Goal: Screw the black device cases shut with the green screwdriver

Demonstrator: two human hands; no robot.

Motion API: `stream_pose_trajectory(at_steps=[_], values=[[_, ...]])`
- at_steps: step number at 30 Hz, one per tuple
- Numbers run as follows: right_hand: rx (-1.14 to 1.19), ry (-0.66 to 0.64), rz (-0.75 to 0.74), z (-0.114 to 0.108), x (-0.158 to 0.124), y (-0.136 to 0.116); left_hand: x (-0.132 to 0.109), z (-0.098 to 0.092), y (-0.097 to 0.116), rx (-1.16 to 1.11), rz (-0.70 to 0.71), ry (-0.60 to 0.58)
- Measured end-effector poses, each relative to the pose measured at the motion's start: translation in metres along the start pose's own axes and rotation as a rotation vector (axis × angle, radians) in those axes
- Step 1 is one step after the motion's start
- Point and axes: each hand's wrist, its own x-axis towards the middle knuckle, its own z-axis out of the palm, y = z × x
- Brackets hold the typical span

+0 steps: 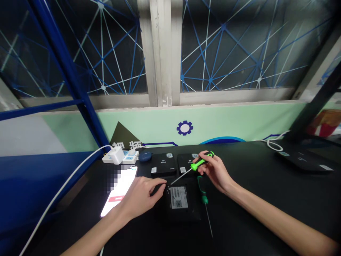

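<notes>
A black box-shaped device (193, 208) lies with its white label up on the dark table. My right hand (217, 172) grips a bright green and black screwdriver (201, 161), its shaft slanting down left to the device's far left corner. My left hand (145, 195) is at that same corner, thumb and index fingertips nearly together in a pinch. Whether anything small is between them cannot be made out. A second screwdriver with a dark green handle (204, 198) rests on the table just right of the device.
Two more black devices, one on the left (163, 163) and one on the right (183, 168), lie behind. A lit phone (121, 188), a white power strip (130, 157) and a dark blue oval object (145, 156) are at left. Another black device (306, 160) sits far right.
</notes>
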Motion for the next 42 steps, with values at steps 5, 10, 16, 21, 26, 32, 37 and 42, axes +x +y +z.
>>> stream_pose_trajectory(at_steps=[5, 10, 16, 21, 26, 32, 37, 42], values=[[-0.023, -0.001, 0.020, 0.0013, -0.0010, 0.0010, -0.0001, 0.0014, -0.0004, -0.021, 0.026, -0.023], [-0.042, 0.014, 0.019, 0.0030, -0.0019, 0.0013, 0.0020, 0.0001, 0.0019, -0.039, 0.058, -0.007], [-0.049, -0.002, 0.004, 0.0031, -0.0014, 0.0012, 0.0013, 0.0008, 0.0004, -0.032, 0.055, 0.008], [-0.057, -0.013, -0.016, 0.0013, -0.0021, 0.0009, 0.0011, 0.0014, -0.0004, 0.004, 0.037, -0.018], [-0.057, -0.014, -0.015, 0.0008, -0.0012, 0.0009, 0.0025, -0.0004, 0.0036, -0.047, 0.055, -0.033], [-0.046, 0.011, -0.037, -0.0006, -0.0001, 0.0000, 0.0029, -0.0016, 0.0034, -0.040, 0.033, -0.065], [-0.015, -0.006, 0.000, -0.0007, -0.0012, -0.0020, 0.0033, -0.0009, -0.0011, 0.075, -0.033, -0.041], [-0.013, -0.027, 0.023, 0.0013, -0.0031, -0.0001, 0.0037, 0.0011, -0.0034, 0.112, -0.073, -0.084]])
